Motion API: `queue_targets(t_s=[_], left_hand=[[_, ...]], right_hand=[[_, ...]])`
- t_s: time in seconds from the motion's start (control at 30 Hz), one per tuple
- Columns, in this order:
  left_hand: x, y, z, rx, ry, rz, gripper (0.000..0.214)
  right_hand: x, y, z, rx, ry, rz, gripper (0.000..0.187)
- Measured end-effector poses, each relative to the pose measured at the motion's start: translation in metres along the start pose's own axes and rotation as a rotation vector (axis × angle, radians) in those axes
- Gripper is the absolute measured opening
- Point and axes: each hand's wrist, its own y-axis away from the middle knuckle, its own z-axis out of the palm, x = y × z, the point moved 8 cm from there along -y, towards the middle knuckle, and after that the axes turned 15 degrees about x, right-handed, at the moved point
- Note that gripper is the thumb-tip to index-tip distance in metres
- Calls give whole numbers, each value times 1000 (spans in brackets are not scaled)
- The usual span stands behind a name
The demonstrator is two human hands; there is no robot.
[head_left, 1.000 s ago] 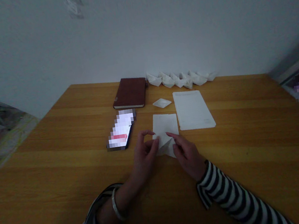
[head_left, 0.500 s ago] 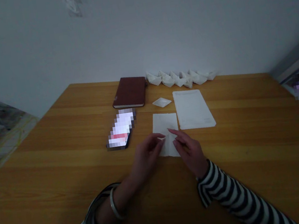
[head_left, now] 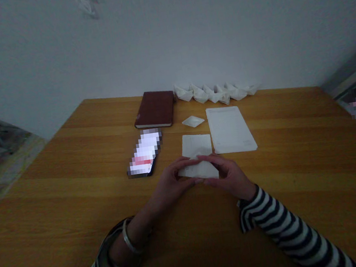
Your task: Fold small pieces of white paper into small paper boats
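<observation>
Between my two hands is a folded piece of white paper [head_left: 199, 170], gripped by its left and right sides. My left hand [head_left: 173, 179] has its thumb along the near edge and its fingers at the far edge. On the other side my right hand [head_left: 230, 172] grips it the same way, with the fingertips of both hands almost meeting. Just beyond lies a flat square sheet of paper [head_left: 196, 143], its near edge hidden by the hands. Farther back rests a small diamond-shaped folded paper [head_left: 193, 121].
A stack of lined paper [head_left: 230, 129] lies to the right. Several white paper boats [head_left: 214, 94] stand in a row by the wall. A dark red notebook [head_left: 155, 109] and a lit phone [head_left: 145, 152] lie to the left on the wooden table [head_left: 71, 175].
The paper has gone from upright folds pinched at the middle to a wider, flatter piece held at both sides. My hands have spread around its edges.
</observation>
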Motion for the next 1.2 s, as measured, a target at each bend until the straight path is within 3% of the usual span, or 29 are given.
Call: queue_targets(t_s=[0.5, 0.73, 0.97, 1.2], left_hand=[[-5, 1, 0, 18, 105, -127, 46], [-6, 1, 1, 41, 102, -88, 45], [-11, 3, 1, 89, 3, -71, 44], [2, 1, -3, 125, 36, 63, 25]], right_hand=[[0, 1, -6, -15, 32, 15, 63], [-2, -1, -5, 57, -98, 34, 39], [2, 1, -13, 207, 105, -102, 24], [-2, 1, -20, 245, 96, -149, 22]])
